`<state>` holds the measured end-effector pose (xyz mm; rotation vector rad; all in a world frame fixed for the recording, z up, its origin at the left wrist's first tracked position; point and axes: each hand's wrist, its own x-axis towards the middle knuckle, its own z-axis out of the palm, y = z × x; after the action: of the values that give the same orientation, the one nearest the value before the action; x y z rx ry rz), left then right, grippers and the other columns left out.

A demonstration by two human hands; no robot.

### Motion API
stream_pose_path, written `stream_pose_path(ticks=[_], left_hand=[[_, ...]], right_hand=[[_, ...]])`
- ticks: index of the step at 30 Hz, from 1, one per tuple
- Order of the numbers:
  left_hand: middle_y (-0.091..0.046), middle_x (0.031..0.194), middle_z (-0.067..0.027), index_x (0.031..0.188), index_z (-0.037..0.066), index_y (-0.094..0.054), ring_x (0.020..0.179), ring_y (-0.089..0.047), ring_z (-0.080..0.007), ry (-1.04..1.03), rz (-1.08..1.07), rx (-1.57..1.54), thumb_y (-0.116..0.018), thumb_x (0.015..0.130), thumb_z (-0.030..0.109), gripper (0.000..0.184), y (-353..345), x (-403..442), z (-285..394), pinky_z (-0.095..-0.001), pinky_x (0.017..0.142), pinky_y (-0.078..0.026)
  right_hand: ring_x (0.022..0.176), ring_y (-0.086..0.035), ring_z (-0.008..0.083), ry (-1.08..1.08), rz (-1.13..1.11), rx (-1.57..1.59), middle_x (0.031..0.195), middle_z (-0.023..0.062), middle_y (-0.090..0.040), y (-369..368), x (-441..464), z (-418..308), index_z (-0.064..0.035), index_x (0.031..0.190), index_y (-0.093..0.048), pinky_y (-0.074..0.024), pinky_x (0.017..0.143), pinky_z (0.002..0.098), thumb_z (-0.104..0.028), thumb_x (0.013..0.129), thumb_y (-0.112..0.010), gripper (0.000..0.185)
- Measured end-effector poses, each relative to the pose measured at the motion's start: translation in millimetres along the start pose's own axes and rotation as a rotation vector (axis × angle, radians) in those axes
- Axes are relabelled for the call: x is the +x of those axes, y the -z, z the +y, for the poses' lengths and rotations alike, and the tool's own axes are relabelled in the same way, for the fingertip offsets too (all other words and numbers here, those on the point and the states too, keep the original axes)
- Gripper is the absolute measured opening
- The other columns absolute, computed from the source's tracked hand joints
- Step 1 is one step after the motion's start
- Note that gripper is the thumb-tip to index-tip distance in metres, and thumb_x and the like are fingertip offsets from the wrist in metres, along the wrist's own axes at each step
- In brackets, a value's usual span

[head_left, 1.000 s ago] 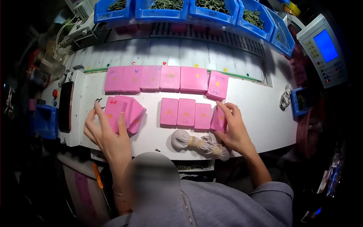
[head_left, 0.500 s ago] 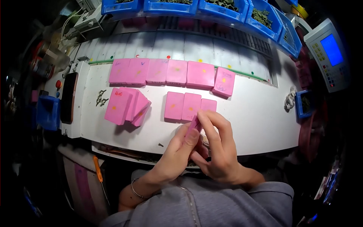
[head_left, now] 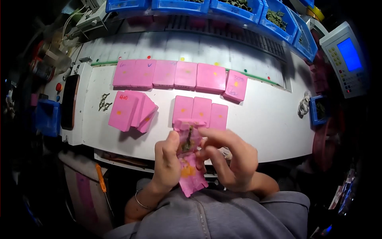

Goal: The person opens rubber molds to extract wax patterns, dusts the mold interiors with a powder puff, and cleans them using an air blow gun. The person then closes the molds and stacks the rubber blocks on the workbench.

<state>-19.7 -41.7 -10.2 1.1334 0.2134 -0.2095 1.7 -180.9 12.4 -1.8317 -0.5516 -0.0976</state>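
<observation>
My left hand (head_left: pixel 167 159) grips a pink rubber mould (head_left: pixel 193 175) by its left side, in front of my chest. The mould is folded open, its lower flap hanging down with a yellow patch on it. A dark green piece (head_left: pixel 188 139) shows inside, blurred. At the mould's right edge, the bent fingers of my right hand (head_left: pixel 234 159) are closed on it. Just beyond stand three pink moulds in a row, the middle one (head_left: pixel 202 109) partly covered by the held mould's top. A fanned stack of moulds (head_left: pixel 121 111) is further left.
Several pink moulds (head_left: pixel 185 75) line the back of the white table (head_left: pixel 262 127), before a slatted conveyor (head_left: pixel 167 47) with coloured dots. Blue bins (head_left: pixel 238 14) hold green pieces above it. A phone (head_left: pixel 71 101) lies left; a machine with a blue screen (head_left: pixel 349 55) stands right.
The mould in my hands has opened out, baring the dark green piece. My left hand has moved left and turned upright; my right fingers have come down. The conveyor's dots have shifted left.
</observation>
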Motion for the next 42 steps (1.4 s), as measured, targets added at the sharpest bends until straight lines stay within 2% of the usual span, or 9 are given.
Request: stream_pose_path(ticks=[2,8,10,12,14,20,32,34,42], left_hand=[[-0.057,0.067,-0.0121,0.091,-0.008,-0.057,0.054,-0.055,-0.0162,-0.012,-0.009,0.066,-0.024,0.097,0.038,0.057,-1.3,-3.0,6.3,-0.0287,0.053,-0.048],[-0.057,0.064,-0.0096,0.087,-0.008,-0.058,0.054,-0.055,-0.0129,-0.083,-0.047,0.296,-0.023,0.098,0.033,0.055,1.9,-6.4,12.5,-0.0254,0.051,-0.045],[-0.057,0.063,-0.0087,0.084,-0.007,-0.059,0.054,-0.054,-0.0123,-0.021,-0.030,0.200,-0.024,0.098,0.033,0.055,0.9,-5.7,15.0,-0.0251,0.051,-0.044],[-0.057,0.061,-0.0077,0.082,-0.007,-0.060,0.053,-0.054,-0.0118,0.041,-0.014,0.099,-0.024,0.098,0.032,0.055,2.1,-3.4,14.6,-0.0248,0.051,-0.044],[-0.055,0.056,-0.0062,0.072,-0.006,-0.060,0.051,-0.052,-0.0111,-0.032,-0.025,0.157,-0.027,0.098,0.030,0.055,7.4,-1.8,11.3,-0.0249,0.049,-0.042],[-0.052,0.050,-0.0075,0.062,-0.006,-0.054,0.046,-0.049,-0.0124,-0.170,0.024,0.328,-0.029,0.098,0.026,0.054,11.6,5.4,12.5,-0.0278,0.046,-0.037],[-0.056,0.063,-0.0080,0.073,-0.004,-0.056,0.058,-0.053,-0.0112,-0.280,-0.034,0.522,-0.030,0.097,0.028,0.048,6.9,9.8,23.3,-0.0254,0.056,-0.043],[-0.056,0.066,-0.0075,0.075,-0.004,-0.056,0.061,-0.053,-0.0107,-0.254,-0.038,0.491,-0.031,0.097,0.028,0.046,6.1,9.6,22.4,-0.0251,0.057,-0.043],[-0.056,0.077,-0.0053,0.084,-0.001,-0.056,0.070,-0.052,-0.0088,0.077,-0.077,0.084,-0.034,0.097,0.028,0.038,8.9,9.0,18.4,-0.0239,0.065,-0.043]], right_hand=[[0.059,-0.057,0.0090,-0.030,-0.016,0.055,0.067,0.0063,-0.057,-5.7,6.0,2.2,0.0065,0.109,-0.051,-0.0450,0.052,0.0206,0.008,0.089,-0.042,0.022],[0.056,-0.052,0.0064,-0.017,-0.010,-0.009,0.066,0.0044,-0.055,-10.8,7.9,1.9,0.0056,0.103,-0.048,-0.0433,0.050,0.0188,0.003,0.092,-0.041,0.014],[0.051,-0.057,0.0117,-0.131,-0.022,0.122,0.068,0.0074,-0.057,-8.4,7.2,0.4,0.0026,0.101,-0.051,-0.0454,0.045,0.0235,0.001,0.091,-0.044,0.013],[0.054,-0.057,0.0084,-0.156,-0.025,0.149,0.067,0.0048,-0.056,-5.0,10.2,-3.4,0.0029,0.102,-0.051,-0.0461,0.047,0.0216,0.000,0.091,-0.045,0.013],[0.059,-0.050,0.0051,-0.398,-0.133,0.472,0.075,0.0029,-0.054,0.1,15.4,-4.6,0.0033,0.105,-0.048,-0.0419,0.049,0.0170,-0.003,0.091,-0.048,0.015],[0.067,-0.056,0.0073,-0.420,-0.262,0.439,0.081,0.0057,-0.058,3.1,12.7,4.3,0.0037,0.091,-0.054,-0.0481,0.055,0.0188,0.006,0.080,-0.061,0.013],[0.058,-0.059,0.0079,-0.270,-0.083,0.252,0.070,0.0041,-0.061,-9.1,5.0,4.3,0.0009,0.089,-0.056,-0.0451,0.050,0.0197,0.004,0.079,-0.062,0.012],[0.056,-0.058,0.0082,-0.128,-0.124,0.069,0.070,0.0053,-0.060,-7.3,7.6,6.2,0.0013,0.089,-0.055,-0.0445,0.049,0.0198,0.004,0.080,-0.061,0.011],[0.056,-0.059,0.0074,-0.407,-0.109,0.392,0.070,0.0068,-0.060,-4.7,6.5,-3.6,0.0031,0.089,-0.055,-0.0454,0.049,0.0204,0.005,0.082,-0.059,0.009]])
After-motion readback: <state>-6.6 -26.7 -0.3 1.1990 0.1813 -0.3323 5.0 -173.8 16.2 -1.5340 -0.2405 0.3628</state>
